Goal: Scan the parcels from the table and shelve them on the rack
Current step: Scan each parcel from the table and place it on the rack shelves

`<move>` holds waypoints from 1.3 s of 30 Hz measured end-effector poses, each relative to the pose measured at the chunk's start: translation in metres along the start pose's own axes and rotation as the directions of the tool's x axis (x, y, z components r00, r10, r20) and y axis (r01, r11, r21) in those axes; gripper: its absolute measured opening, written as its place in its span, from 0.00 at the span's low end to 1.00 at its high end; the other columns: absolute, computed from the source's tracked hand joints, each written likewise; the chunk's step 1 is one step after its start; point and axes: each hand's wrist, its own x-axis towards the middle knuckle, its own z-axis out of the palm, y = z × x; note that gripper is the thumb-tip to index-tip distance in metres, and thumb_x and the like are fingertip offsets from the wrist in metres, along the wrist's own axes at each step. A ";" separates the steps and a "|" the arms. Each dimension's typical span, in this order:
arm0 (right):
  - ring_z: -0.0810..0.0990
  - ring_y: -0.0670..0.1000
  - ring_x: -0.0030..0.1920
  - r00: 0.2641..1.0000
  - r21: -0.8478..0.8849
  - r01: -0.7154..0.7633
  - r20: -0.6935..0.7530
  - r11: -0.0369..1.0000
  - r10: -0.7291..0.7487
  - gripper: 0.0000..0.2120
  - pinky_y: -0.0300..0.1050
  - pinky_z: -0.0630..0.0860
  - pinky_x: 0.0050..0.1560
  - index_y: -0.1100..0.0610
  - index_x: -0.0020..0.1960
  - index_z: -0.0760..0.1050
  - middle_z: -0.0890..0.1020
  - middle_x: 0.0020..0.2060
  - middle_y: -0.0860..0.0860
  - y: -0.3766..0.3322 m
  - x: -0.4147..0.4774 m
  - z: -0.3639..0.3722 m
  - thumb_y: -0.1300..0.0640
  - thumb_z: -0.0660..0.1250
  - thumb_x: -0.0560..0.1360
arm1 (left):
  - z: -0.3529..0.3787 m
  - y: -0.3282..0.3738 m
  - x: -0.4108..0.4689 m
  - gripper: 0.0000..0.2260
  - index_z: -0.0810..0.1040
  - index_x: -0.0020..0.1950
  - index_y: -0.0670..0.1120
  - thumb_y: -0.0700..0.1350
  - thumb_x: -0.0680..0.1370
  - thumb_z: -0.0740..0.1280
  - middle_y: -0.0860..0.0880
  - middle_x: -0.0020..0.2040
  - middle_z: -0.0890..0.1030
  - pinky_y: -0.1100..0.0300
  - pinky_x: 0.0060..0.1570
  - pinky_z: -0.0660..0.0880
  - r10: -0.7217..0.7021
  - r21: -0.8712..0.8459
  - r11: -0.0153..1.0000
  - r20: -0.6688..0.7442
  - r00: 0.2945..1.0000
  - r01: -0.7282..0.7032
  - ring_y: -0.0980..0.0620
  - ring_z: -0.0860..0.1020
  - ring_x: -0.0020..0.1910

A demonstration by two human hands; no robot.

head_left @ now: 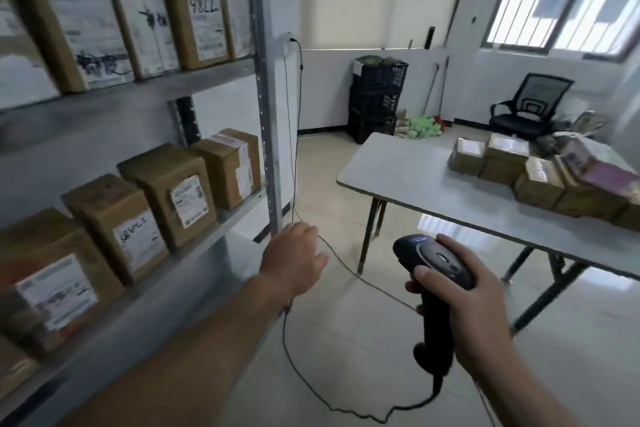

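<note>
My right hand (472, 305) grips a black handheld barcode scanner (434, 274) by its handle, with its cable trailing to the floor. My left hand (294, 258) is empty, fingers loosely relaxed, next to the front post of the grey metal rack (266, 87). Brown cardboard parcels with white labels stand in rows on the rack's upper shelf (194, 21) and middle shelf (173, 194). Several more parcels (502, 159) are grouped on the right end of the white folding table (415, 177).
The scanner's black cable (311, 385) loops across the tiled floor and runs up the wall beside the rack. Black crates (377, 97) stand stacked against the far wall. A black office chair (530, 107) sits behind the table, under the window.
</note>
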 end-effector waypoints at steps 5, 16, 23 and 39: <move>0.86 0.62 0.40 0.987 -0.017 0.023 -0.159 1.000 -0.026 0.24 0.54 0.80 0.37 0.50 0.63 0.78 0.86 0.48 0.56 0.000 0.050 -0.040 0.69 0.74 0.72 | 0.015 0.054 0.085 0.23 0.68 0.74 0.45 0.55 0.83 0.61 0.47 0.74 0.69 0.52 0.70 0.64 0.157 -0.028 0.987 0.026 0.987 -0.156 0.47 0.65 0.74; 0.87 0.61 0.41 0.946 0.059 0.027 -0.325 0.998 -0.006 0.26 0.54 0.79 0.38 0.49 0.65 0.78 0.85 0.51 0.58 0.012 0.191 -0.147 0.67 0.75 0.71 | 0.080 0.184 0.245 0.18 0.74 0.64 0.44 0.55 0.81 0.63 0.47 0.64 0.76 0.53 0.59 0.73 0.292 -0.049 0.956 0.072 0.954 -0.289 0.47 0.73 0.63; 0.87 0.61 0.40 0.954 0.078 0.024 -0.301 0.997 0.001 0.24 0.55 0.80 0.38 0.49 0.63 0.78 0.85 0.50 0.58 0.004 0.312 -0.234 0.67 0.75 0.72 | 0.103 0.273 0.349 0.21 0.73 0.69 0.42 0.54 0.81 0.64 0.45 0.66 0.76 0.54 0.59 0.73 0.242 -0.044 0.970 0.065 0.968 -0.240 0.46 0.74 0.64; 0.86 0.62 0.42 0.953 0.063 0.049 -0.302 0.997 -0.027 0.25 0.55 0.81 0.38 0.49 0.65 0.78 0.85 0.51 0.57 -0.005 0.524 -0.339 0.66 0.75 0.71 | 0.153 0.393 0.558 0.24 0.70 0.73 0.43 0.55 0.82 0.63 0.45 0.71 0.73 0.54 0.61 0.73 0.235 -0.118 0.966 0.048 0.971 -0.228 0.46 0.73 0.68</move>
